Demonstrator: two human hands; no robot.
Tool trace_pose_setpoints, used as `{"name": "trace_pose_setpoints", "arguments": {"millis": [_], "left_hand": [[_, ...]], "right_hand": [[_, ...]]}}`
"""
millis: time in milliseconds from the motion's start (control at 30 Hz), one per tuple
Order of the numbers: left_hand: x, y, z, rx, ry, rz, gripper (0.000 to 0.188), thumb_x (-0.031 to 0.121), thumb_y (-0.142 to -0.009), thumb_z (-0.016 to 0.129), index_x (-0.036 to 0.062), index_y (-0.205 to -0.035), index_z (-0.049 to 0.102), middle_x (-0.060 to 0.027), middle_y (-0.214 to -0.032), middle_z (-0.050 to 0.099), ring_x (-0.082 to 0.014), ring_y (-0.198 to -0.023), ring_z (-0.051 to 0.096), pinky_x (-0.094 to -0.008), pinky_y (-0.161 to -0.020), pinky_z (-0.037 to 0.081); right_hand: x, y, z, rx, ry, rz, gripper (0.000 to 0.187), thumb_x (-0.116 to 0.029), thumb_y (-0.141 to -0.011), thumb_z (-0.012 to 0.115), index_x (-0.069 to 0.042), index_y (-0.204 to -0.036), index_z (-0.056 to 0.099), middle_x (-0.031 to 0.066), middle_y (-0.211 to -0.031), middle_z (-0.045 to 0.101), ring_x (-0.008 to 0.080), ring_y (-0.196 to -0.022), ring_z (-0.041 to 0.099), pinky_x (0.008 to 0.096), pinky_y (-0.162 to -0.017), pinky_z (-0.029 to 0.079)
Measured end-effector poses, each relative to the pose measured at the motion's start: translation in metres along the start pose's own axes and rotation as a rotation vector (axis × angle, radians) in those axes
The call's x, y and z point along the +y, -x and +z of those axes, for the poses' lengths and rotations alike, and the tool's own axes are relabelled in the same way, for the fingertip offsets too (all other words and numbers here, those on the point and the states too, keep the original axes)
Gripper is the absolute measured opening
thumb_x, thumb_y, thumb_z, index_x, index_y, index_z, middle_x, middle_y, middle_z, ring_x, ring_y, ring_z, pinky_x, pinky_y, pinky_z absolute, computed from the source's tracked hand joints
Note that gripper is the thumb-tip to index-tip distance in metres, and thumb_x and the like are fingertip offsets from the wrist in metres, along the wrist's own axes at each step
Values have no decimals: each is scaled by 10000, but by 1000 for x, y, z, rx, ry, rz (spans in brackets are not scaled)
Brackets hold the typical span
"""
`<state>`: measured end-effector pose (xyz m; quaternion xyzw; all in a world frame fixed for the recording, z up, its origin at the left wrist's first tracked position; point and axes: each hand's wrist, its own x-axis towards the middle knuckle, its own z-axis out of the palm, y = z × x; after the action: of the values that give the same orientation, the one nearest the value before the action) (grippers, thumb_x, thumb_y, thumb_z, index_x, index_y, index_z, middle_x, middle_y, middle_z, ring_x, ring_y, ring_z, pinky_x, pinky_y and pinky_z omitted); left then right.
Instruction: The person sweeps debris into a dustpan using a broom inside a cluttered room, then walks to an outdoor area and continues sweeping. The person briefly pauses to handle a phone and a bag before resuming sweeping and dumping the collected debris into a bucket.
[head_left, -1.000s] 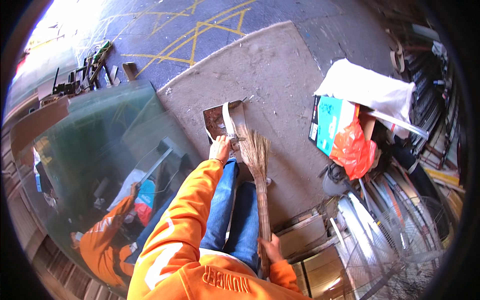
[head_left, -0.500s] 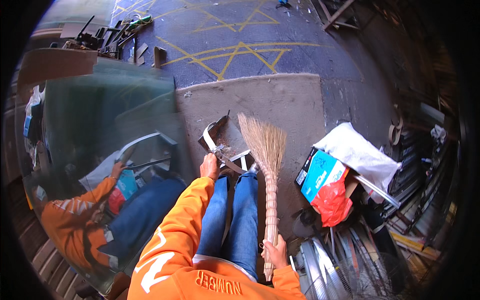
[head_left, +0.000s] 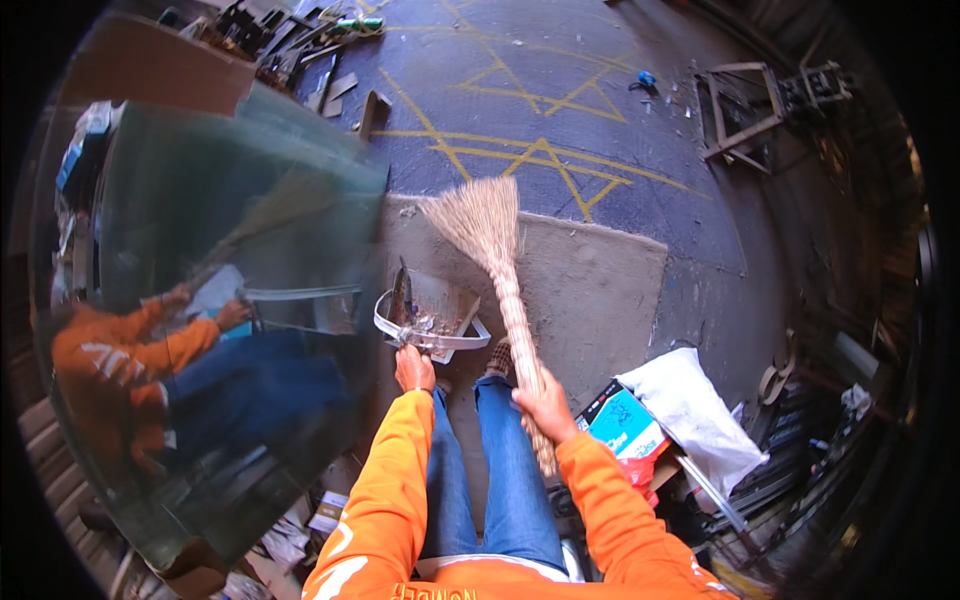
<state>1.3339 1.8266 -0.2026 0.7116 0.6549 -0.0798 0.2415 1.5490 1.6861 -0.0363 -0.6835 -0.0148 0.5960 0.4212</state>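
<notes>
My right hand (head_left: pixel 545 402) is closed around the handle of a straw broom (head_left: pixel 505 290). Its pale, fanned bristles point away from me, over the far edge of the brown mat. Low in front of my legs, my left hand (head_left: pixel 414 369) is closed at the near side of a dustpan (head_left: pixel 440 298). A white band curves across the front of the pan, and small bits of debris lie inside it. My fingers hide the exact spot where I grip it.
A glass sheet (head_left: pixel 240 200) on the left mirrors me. Under my feet lies the brown mat (head_left: pixel 600 260). To the right are a blue box (head_left: pixel 622 420), a white sack (head_left: pixel 695 415) and metal strips. A metal frame (head_left: pixel 740 110) stands far right; scraps (head_left: pixel 290 40) are piled far left.
My right hand has brought the broom forward, its bristles now farther away and tilted left. The dustpan, still in my left hand, has turned. My view has shifted, showing more floor ahead.
</notes>
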Motion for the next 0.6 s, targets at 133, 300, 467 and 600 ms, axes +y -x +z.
{"name": "trace_pose_setpoints", "arguments": {"millis": [133, 300, 467, 600], "left_hand": [[6, -4, 1, 23, 41, -104, 212, 129, -800, 645, 11, -950, 553, -195, -989, 597, -390, -1000, 566, -506, -830, 483], [13, -16, -2, 21, 82, -132, 204, 106, -805, 645, -2, -960, 569, -200, -1019, 613, -388, -1020, 574, -502, -836, 490], [1, -14, 2, 32, 118, -120, 224, 95, -795, 654, 3, -975, 557, -188, -1053, 602, -376, -1044, 563, -496, -849, 490], [1, -18, 2, 14, 121, -118, 206, 100, -809, 621, 4, -981, 559, -191, -1055, 601, -376, -1054, 559, -496, -858, 485]], "right_hand": [[-40, -69, 1, -37, 182, -66, 708, -108, -812, 687, -83, -1443, 368, 50, -763, 577, 135, -504, 539, 300, -414, 477], [-67, -112, -7, 26, 710, -56, 655, -140, -806, 697, -101, -1395, 413, 124, -765, 629, 184, -501, 592, 357, -432, 497], [-81, -52, -55, -138, 733, 66, 646, -106, -801, 668, -97, -1398, 421, 127, -767, 633, 191, -506, 596, 347, -457, 494], [-109, 7, -69, -121, 581, 209, 657, -64, -794, 689, -74, -1398, 431, 51, -730, 590, 132, -499, 550, 299, -425, 450]]}}
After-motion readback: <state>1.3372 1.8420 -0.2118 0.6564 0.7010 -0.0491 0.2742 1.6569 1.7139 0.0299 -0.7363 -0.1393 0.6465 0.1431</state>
